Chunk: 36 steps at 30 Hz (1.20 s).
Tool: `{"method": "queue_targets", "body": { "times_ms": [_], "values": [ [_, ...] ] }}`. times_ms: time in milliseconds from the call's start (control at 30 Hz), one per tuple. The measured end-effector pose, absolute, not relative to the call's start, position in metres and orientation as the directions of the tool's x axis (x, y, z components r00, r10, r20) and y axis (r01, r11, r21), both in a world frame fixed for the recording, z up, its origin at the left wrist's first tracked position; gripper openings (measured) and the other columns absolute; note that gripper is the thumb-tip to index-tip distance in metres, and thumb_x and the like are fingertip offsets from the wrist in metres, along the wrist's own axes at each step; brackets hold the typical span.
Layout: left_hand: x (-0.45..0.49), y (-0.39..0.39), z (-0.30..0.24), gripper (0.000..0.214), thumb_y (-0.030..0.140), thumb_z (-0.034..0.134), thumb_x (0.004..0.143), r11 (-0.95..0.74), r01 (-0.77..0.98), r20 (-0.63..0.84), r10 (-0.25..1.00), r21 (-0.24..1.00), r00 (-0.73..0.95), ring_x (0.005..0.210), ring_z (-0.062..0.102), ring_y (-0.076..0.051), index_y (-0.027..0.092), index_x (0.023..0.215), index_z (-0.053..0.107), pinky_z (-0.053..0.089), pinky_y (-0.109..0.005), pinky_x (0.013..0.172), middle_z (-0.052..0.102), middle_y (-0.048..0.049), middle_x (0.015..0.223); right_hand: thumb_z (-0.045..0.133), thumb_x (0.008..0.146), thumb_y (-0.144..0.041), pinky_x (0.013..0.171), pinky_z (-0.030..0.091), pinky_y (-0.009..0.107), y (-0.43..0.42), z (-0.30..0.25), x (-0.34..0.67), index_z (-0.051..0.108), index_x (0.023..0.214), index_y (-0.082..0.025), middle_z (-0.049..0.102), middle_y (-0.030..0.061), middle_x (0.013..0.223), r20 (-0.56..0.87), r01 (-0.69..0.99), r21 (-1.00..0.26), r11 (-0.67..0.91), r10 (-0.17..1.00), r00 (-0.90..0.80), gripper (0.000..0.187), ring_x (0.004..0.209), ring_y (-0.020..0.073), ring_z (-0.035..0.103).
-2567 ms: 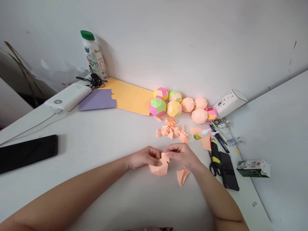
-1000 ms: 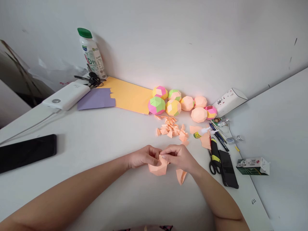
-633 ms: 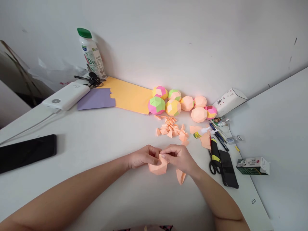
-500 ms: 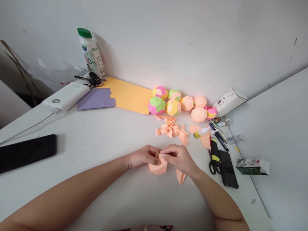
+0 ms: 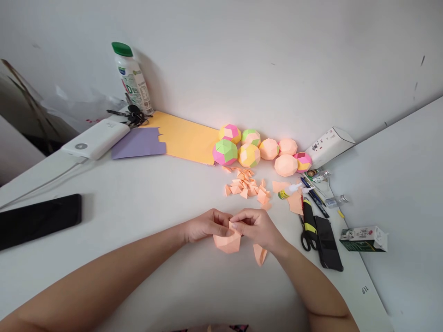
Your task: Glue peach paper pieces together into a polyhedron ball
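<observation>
A half-built peach paper ball (image 5: 227,242) rests low over the white table (image 5: 145,221), held between both hands. My left hand (image 5: 206,225) grips its left side with curled fingers. My right hand (image 5: 258,226) pinches a folded flap at its top edge. A loose peach paper piece (image 5: 259,254) lies just under my right wrist. A pile of small folded peach units (image 5: 246,186) sits a little beyond the hands.
Several finished paper balls (image 5: 256,150) line the wall. Yellow sheet (image 5: 187,136), purple sheet (image 5: 140,143), power bank (image 5: 95,138), keys (image 5: 133,116) and bottle (image 5: 132,78) stand back left. Black phone (image 5: 38,220) at left. Scissors (image 5: 308,228), dark phone (image 5: 328,243), pens (image 5: 314,195), cartons (image 5: 363,240) at right.
My right hand has drawn in closer to the left and now presses the flap onto the ball's top edge. Since half a second ago nothing has visibly moved.
</observation>
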<state>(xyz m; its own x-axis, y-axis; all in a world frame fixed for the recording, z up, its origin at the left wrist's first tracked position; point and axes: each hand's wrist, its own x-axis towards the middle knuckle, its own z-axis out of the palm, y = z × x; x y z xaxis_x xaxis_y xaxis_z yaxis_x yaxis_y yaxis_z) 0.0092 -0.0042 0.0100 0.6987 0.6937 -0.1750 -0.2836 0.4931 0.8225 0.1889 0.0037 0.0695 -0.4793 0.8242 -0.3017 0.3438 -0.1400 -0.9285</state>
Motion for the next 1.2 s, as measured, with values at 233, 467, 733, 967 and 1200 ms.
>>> {"method": "queue_targets", "body": {
  "times_ms": [233, 467, 733, 967, 1200],
  "values": [
    [0.014, -0.004, 0.009, 0.048, 0.058, 0.046, 0.08, 0.51, -0.566, -0.121, 0.802, 0.647, 0.585, 0.088, 0.054, -0.022, 0.017, 0.095, 0.065, 0.042, -0.036, 0.078, 0.061, -0.0083, 0.093, 0.068, 0.072, -0.032, 0.062, 0.047, 0.028, 0.007, 0.072, 0.19, 0.067, 0.076, -0.02, 0.061, -0.0002, 0.068, -0.156, 0.125, -0.985, -0.118, 0.92, -0.359, 0.013, 0.064, 0.0129, 0.055],
    [0.018, -0.003, 0.012, 0.053, 0.053, 0.042, 0.085, 0.581, -0.62, -0.015, 0.736, 0.527, 0.677, 0.103, 0.052, -0.025, 0.016, 0.12, 0.054, 0.035, -0.041, 0.094, 0.057, -0.0126, 0.116, 0.068, 0.074, -0.03, 0.061, 0.042, 0.026, 0.012, 0.063, 0.193, 0.062, 0.079, -0.023, 0.051, -0.0026, 0.066, 0.02, -0.164, -0.987, -0.003, 0.99, -0.139, 0.011, 0.063, 0.0109, 0.047],
    [0.017, -0.004, 0.001, 0.018, 0.021, 0.063, 0.078, 0.53, -0.543, -0.011, 0.722, 0.651, 0.691, 0.096, 0.057, -0.024, 0.011, 0.094, 0.066, 0.039, -0.042, 0.09, 0.061, -0.0134, 0.102, 0.062, 0.078, -0.028, 0.067, 0.043, 0.025, 0.004, 0.062, 0.187, 0.058, 0.077, -0.02, 0.054, -0.0011, 0.072, 0.17, -0.001, -0.985, 0.171, 0.982, -0.082, 0.01, 0.069, 0.0119, 0.05],
    [0.021, -0.006, 0.006, 0.013, 0.017, 0.062, 0.079, 0.517, -0.644, -0.142, 0.829, 0.565, 0.541, 0.086, 0.059, -0.018, 0.014, 0.092, 0.067, 0.043, -0.032, 0.081, 0.066, -0.0095, 0.09, 0.063, 0.073, -0.023, 0.068, 0.046, 0.027, 0.002, 0.056, 0.183, 0.056, 0.093, -0.021, 0.055, -0.0022, 0.074, -0.015, 0.021, -1.0, -0.011, 0.975, -0.223, 0.021, 0.07, 0.0125, 0.054],
    [0.023, -0.008, 0.01, 0.011, 0.014, 0.064, 0.077, 0.491, -0.631, -0.137, 0.841, 0.6, 0.524, 0.078, 0.057, -0.015, 0.011, 0.086, 0.068, 0.043, -0.03, 0.077, 0.065, -0.0071, 0.083, 0.06, 0.072, -0.017, 0.065, 0.044, 0.026, 0.004, 0.045, 0.184, 0.052, 0.1, -0.021, 0.054, -0.0036, 0.072, -0.072, 0.104, -0.994, -0.04, 0.943, -0.325, 0.029, 0.067, 0.0109, 0.053]
  ]
}}
